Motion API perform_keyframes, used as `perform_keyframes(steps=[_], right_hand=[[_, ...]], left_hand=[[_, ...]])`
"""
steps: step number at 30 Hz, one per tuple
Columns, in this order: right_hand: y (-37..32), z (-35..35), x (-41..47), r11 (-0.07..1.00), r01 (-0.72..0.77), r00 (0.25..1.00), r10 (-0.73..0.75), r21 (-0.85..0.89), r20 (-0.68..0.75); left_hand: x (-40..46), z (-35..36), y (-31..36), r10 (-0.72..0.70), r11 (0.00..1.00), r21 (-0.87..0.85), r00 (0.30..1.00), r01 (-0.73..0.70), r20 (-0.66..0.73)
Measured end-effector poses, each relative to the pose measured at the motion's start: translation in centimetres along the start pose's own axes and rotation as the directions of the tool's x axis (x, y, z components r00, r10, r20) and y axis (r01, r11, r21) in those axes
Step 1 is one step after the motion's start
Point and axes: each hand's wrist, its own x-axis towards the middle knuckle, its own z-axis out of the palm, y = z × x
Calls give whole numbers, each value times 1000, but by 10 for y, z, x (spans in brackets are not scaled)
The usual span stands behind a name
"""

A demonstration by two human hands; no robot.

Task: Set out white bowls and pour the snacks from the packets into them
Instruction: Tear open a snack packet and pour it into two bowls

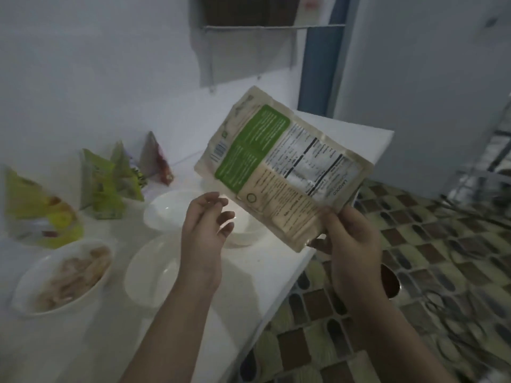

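Right hand [351,239] is pinching the beige snack packet [282,167] by its bottom corner, held up over the white table [249,294]. Left hand [206,230] hangs loose-fingered, touching nothing, at the packet's 8 o'clock above the white bowls [154,269].

Four white bowls [163,210] on the counter, one filled bowl [62,277] near left, about five snack packets [103,186] far left, blurred, one beige packet [282,167] held up, two hands [206,233]

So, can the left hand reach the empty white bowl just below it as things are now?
Probably yes. The left hand is open and holds nothing, and hangs right over the empty white bowl. Only the right hand holds the beige snack packet.
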Motion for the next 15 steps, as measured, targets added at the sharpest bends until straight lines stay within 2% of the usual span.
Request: perform_keyframes(steps=[3,8,15], right_hand=[[3,-46,21,996,-42,992,51,74,-117],[18,-126,68,997,-64,965,75,51,-252],[41,-245,172,990,-127,914,138,55,-381]], left_hand=[[5,44,-32,-67,998,7,994,67,87],[11,123,-96,-161,986,81,961,147,225],[43,246,-195,-301,938,259,914,232,272]])
